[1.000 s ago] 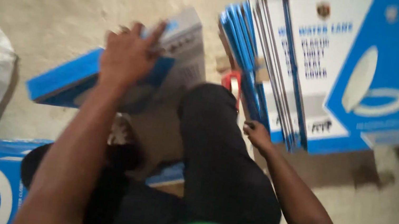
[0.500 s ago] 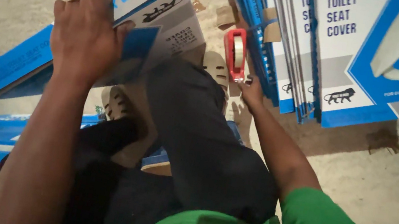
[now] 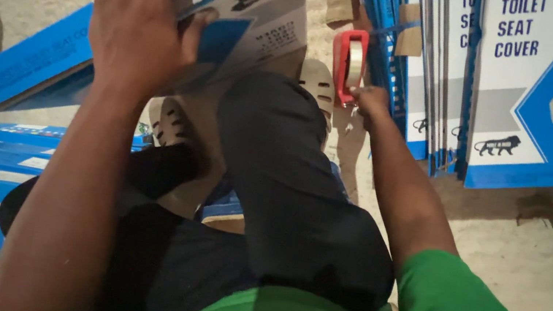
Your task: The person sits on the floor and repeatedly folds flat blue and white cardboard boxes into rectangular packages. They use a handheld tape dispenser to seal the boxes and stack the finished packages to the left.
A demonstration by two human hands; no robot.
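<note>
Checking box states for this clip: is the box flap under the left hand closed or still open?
Cannot tell for sure. The left hand presses the blue flap down against the blue and white carton, but its edge is hidden.

Boxes (image 3: 545, 94) on concrete floor (image 3: 541, 257)

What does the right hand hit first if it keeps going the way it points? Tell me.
Probably the red tape dispenser: the right hand points up the frame and its fingers sit right at the dispenser's base. Beyond that stands the stack of flat blue cartons. Depth is unclear.
</note>
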